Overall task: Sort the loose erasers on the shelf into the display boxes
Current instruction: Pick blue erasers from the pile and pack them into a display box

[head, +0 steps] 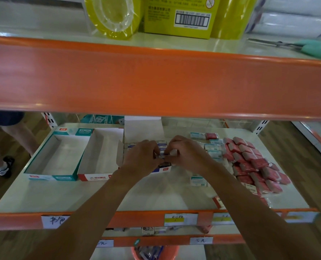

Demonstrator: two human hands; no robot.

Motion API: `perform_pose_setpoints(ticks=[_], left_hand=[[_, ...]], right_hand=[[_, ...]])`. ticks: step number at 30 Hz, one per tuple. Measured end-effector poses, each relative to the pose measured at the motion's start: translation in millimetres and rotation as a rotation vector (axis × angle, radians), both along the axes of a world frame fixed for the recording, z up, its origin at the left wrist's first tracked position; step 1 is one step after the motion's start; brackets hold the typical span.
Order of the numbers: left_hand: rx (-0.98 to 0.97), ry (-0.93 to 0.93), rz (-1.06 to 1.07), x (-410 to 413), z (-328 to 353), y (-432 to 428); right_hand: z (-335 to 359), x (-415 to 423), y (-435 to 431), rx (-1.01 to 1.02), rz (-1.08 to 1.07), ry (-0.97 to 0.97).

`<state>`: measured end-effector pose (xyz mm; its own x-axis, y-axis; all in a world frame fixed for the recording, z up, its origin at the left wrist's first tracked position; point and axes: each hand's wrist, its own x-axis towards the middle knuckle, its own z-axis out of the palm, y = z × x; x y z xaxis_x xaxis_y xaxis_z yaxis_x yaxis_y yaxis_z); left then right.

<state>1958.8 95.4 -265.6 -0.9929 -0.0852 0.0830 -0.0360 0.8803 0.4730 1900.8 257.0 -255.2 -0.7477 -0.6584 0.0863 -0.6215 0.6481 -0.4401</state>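
At frame centre, the left hand (142,156) and right hand (188,154) are both pinching blue-labelled erasers (163,156), fingers curled, over the middle display box (165,169).

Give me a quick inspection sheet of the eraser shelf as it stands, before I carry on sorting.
Surface: cream shelf, orange front rail with handwritten labels.
Job's things: teal display box and red-fronted display box empty; middle box holds rows of blue-labelled erasers; loose red erasers and teal-white erasers piled at right.
Clutter: scissors and yellow tape rolls on upper shelf.
Grips: left hand and right hand both pinch a blue-labelled eraser over the middle box.
Cables: nothing seen.
Surroundings: another person's legs at left; wooden floor.
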Motion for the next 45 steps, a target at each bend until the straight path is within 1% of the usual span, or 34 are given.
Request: perform_pose_setpoints(ticks=[4, 9, 11, 13, 15, 19, 23, 29, 31, 32, 36, 39, 41, 45], left_hand=[[-0.014, -0.002, -0.009, -1.7, -1.2, 1.0], [-0.020, 0.011, -0.028, -1.3, 0.4, 5.6], [-0.021, 0.025, -0.029, -2.2, 1.9, 8.6], [-0.019, 0.050, -0.035, -5.5, 5.1, 13.4], [-0.003, 0.072, -0.047, -10.7, 9.2, 19.8], [0.027, 0.098, -0.072, -20.7, 15.7, 33.5], [0.038, 0.124, -0.100, -28.5, 19.8, 45.0], [-0.007, 0.153, -0.106, -45.3, 15.5, 52.2], [-0.053, 0.140, -0.126, -52.6, 15.2, 57.7], [-0.107, 0.119, -0.142, -56.0, 14.9, 61.5], [-0.432, 0.032, -0.163, -64.8, 12.9, 73.6], [-0.569, -0.030, -0.159, -69.2, 9.9, 78.2], [-0.619, -0.064, -0.165, -71.6, 8.2, 80.1], [-0.542, -0.094, -0.151, -73.7, 8.1, 79.1]], right_hand=[[-4.4, 0.3, -0.3, -0.028, -0.004, 0.038], [-5.6, 0.4, 9.7, -0.077, 0.037, 0.036], [-3.3, -2.0, 18.6, -0.108, 0.004, 0.078], [0.5, -6.6, 29.4, -0.139, -0.084, 0.105], [1.2, -14.0, 40.3, -0.111, -0.179, 0.138], [-4.6, -23.3, 54.5, 0.024, -0.300, 0.158], [-6.2, -24.9, 53.0, 0.047, -0.352, 0.133], [-2.1, -28.2, 44.4, 0.070, -0.374, 0.068], [-4.0, -29.5, 44.5, 0.086, -0.362, 0.070], [-4.5, -29.4, 45.4, 0.089, -0.356, 0.079], [-3.5, -26.6, 53.4, 0.104, -0.367, 0.122], [-4.4, -24.8, 60.2, 0.102, -0.393, 0.153], [-4.9, -22.5, 63.8, 0.104, -0.409, 0.156], [-4.5, -12.7, 71.0, 0.080, -0.407, 0.170]])
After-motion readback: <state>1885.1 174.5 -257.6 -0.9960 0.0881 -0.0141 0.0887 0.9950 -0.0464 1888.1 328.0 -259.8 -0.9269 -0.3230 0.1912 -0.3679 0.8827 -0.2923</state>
